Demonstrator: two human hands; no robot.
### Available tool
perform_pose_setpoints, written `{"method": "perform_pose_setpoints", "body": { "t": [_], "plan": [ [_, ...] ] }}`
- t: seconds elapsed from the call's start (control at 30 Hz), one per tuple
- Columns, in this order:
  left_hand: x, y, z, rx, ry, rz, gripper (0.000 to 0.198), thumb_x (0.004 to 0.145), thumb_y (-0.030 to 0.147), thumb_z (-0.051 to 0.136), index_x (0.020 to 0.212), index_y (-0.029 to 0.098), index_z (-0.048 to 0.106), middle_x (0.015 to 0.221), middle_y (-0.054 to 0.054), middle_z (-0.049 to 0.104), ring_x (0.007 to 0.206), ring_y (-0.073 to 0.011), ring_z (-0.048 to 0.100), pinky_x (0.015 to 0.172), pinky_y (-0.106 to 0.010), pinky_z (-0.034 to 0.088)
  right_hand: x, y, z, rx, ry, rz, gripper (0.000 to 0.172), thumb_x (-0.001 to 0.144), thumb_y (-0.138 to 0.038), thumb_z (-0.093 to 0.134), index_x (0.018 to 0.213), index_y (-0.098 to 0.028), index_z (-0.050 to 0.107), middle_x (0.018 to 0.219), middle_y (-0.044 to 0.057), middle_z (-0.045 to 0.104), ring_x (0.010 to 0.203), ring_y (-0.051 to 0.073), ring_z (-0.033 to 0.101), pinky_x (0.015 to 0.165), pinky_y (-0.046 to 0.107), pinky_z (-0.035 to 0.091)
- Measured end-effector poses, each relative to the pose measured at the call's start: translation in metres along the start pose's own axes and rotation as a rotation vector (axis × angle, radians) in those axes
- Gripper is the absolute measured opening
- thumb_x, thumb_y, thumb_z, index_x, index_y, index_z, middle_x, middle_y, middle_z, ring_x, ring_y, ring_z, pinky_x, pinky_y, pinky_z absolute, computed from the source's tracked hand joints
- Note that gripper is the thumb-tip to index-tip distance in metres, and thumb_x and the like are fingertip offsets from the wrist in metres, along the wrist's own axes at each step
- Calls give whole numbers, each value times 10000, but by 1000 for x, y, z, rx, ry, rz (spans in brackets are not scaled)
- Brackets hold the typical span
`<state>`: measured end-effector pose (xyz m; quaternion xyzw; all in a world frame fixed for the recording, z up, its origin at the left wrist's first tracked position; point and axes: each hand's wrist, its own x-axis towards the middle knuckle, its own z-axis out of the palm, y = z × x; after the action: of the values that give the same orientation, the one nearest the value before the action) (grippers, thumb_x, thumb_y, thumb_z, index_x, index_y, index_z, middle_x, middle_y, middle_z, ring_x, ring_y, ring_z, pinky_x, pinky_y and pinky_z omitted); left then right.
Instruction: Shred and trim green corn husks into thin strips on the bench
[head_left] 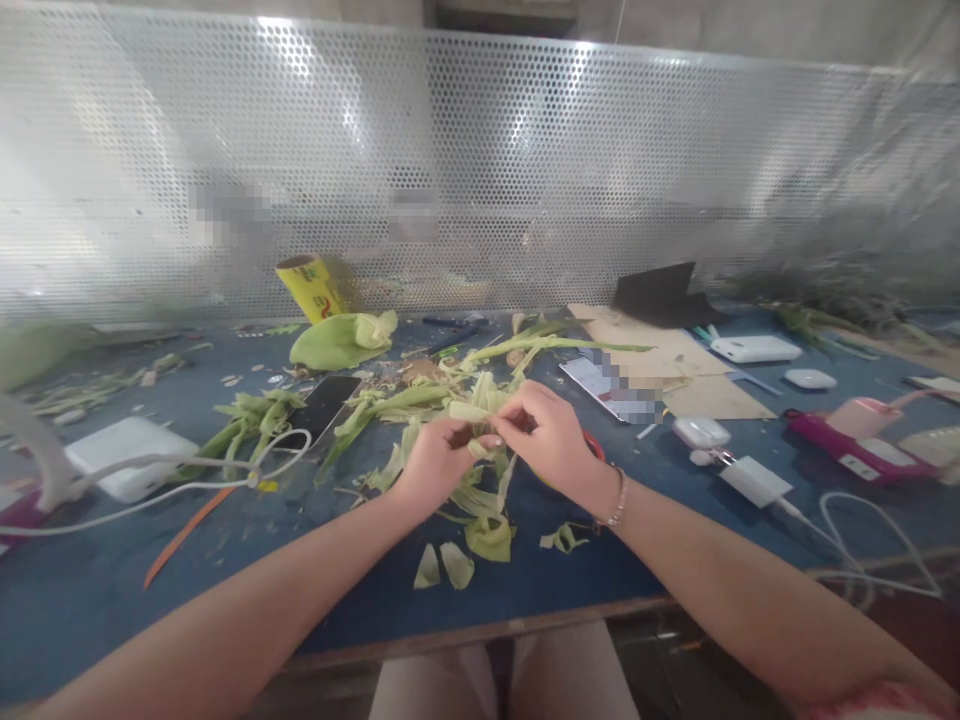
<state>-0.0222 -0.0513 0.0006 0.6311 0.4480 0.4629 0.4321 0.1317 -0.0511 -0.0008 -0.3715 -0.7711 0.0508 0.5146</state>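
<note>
My left hand [435, 462] and my right hand [544, 437] meet over the middle of the table, fingertips closed in a pinch. Between them is a pale green piece of leaf [477, 449]; the exact grip is partly hidden by the fingers. Beneath and behind lies a heap of green leaf strips and stalks [416, 398]. Closer to me rest a cup-shaped green leaf piece [489, 538] and two pale cut pieces [457, 566]. A red curved handle [595, 446] shows partly behind my right hand. A large folded green leaf [334, 342] lies at the back.
A yellow tube [311, 288] leans by the perforated metal panel [480, 150]. Phones [324, 408] lie on both sides of the heap. White cables [187, 470], a white charger [756, 482], a pink power strip [862, 447] and brown cardboard [720, 396] occupy the blue table [360, 610].
</note>
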Motion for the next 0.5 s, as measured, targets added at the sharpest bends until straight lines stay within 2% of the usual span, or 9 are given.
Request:
{"method": "perform_pose_setpoints", "body": {
  "t": [0.07,0.17,0.3,0.37,0.43,0.5],
  "plan": [
    [0,-2,0,-4,16,-13,335,568,380,738,450,149,525,418,44,360,464,-67,290,444,-223,242,-1,4,2,-35,-22,-113,203,836,-157,513,637,-192,502,660,-4,480,629,115,470,582,243,406],
    [0,-6,0,-10,59,-26,345,597,414,717,490,140,538,443,36,389,478,-67,294,440,-217,224,-1,8,1,-47,-107,-245,205,878,-170,469,682,-187,527,706,17,500,682,129,485,635,267,425],
    [0,-11,0,-22,71,-10,358,691,475,623,575,144,551,521,23,462,515,-82,352,477,-217,284,6,5,-6,58,-255,-240,193,893,-210,466,751,-180,593,758,40,559,735,139,527,677,284,452],
    [1,-12,-1,-22,70,-16,367,739,489,562,594,153,546,538,21,468,524,-90,368,503,-226,313,8,6,-7,159,-239,-123,163,877,-221,485,782,-182,611,765,36,576,732,136,542,670,280,457],
    [0,-11,-2,23,62,-27,362,754,476,541,578,159,532,520,26,440,514,-93,358,509,-233,311,10,11,-6,263,-113,92,111,843,-249,523,824,-178,606,777,30,578,697,125,540,631,265,454],
    [-1,-8,-3,82,32,-25,340,745,445,556,559,162,520,505,31,414,506,-92,343,505,-235,298,12,18,-2,356,15,326,178,800,-299,566,925,-174,591,831,32,577,659,108,521,583,247,441]
  ]
}}
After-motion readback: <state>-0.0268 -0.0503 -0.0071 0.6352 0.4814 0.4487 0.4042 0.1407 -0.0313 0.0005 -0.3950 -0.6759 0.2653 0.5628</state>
